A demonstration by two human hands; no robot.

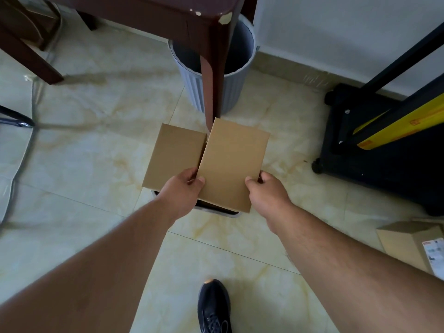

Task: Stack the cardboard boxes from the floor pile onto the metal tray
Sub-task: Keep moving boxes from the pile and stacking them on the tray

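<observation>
I hold a flat brown cardboard box [234, 164] in both hands, tilted, above the metal tray [228, 213], of which only a grey rim strip shows on the floor. My left hand [185, 191] grips the box's near left edge. My right hand [266, 191] grips its near right corner. A second flat cardboard box [174, 157] lies just left of and under the held one, over the tray. Another cardboard box [408, 243] with a white label lies on the floor at the right edge.
A dark wooden table leg [211, 75] stands right behind the boxes, with a grey ribbed bin [192, 85] behind it. A black wheeled cart [374, 150] with a yellow strip stands at right. My dark shoe [213, 306] is below. Pale tiled floor lies around.
</observation>
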